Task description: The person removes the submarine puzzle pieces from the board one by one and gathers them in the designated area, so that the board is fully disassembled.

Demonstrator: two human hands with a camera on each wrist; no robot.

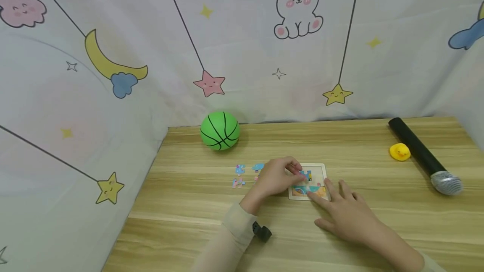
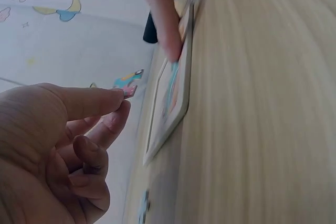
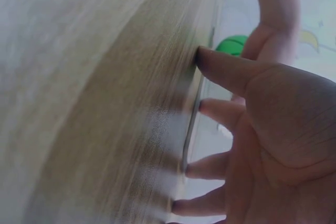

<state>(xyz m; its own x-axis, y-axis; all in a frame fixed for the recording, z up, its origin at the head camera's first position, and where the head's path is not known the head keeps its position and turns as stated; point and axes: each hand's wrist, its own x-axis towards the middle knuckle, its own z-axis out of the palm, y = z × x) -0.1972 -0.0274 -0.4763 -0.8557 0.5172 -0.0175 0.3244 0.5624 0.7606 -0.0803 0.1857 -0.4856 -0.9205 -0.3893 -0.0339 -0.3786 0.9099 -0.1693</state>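
Note:
Between thumb and index finger, my left hand (image 1: 277, 176) pinches a small blue and pink jigsaw piece (image 2: 127, 84), held above a pale puzzle tray (image 1: 318, 170). Joined pieces with orange and teal print (image 1: 314, 190) lie along the tray's near side. My right hand (image 1: 349, 213) is spread with fingers extended; its index fingertip touches the tray's near part and other fingertips rest by the right edge. Loose jigsaw pieces (image 1: 238, 182) lie left of the tray, some partly hidden behind my left hand.
A green ball (image 1: 220, 131) sits at the back left of the wooden table (image 1: 181, 213). On the right, a yellow rubber duck (image 1: 399, 152) stands beside a black microphone (image 1: 421, 152). A printed cloth (image 1: 249, 53) hangs behind the table.

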